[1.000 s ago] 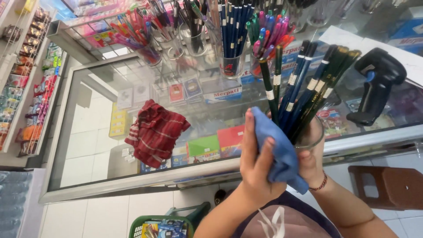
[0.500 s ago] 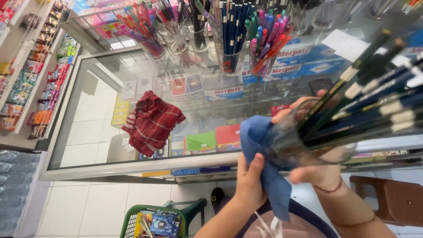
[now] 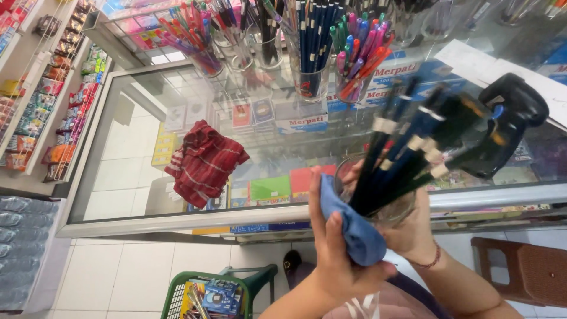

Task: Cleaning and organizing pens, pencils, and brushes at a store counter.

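Note:
My left hand [image 3: 333,251] grips a blue cloth [image 3: 349,227] and presses it against the side of a clear glass cup [image 3: 387,211]. The cup is full of dark pens and pencils [image 3: 413,150] that fan up to the right. My right hand [image 3: 413,230] holds the cup from underneath and behind, with a red bracelet on its wrist. Both hands are above the front edge of the glass counter [image 3: 177,218].
A red checked cloth [image 3: 204,162] lies on the glass counter. Several cups of pens [image 3: 310,50] line the back. A black barcode scanner [image 3: 508,118] stands at the right. Below are a green basket [image 3: 218,295] and a brown stool [image 3: 525,272].
The cup has tilted back from pointing right toward more upright. My left hand with the blue cloth has shifted along the cup's side. The view has swung slightly.

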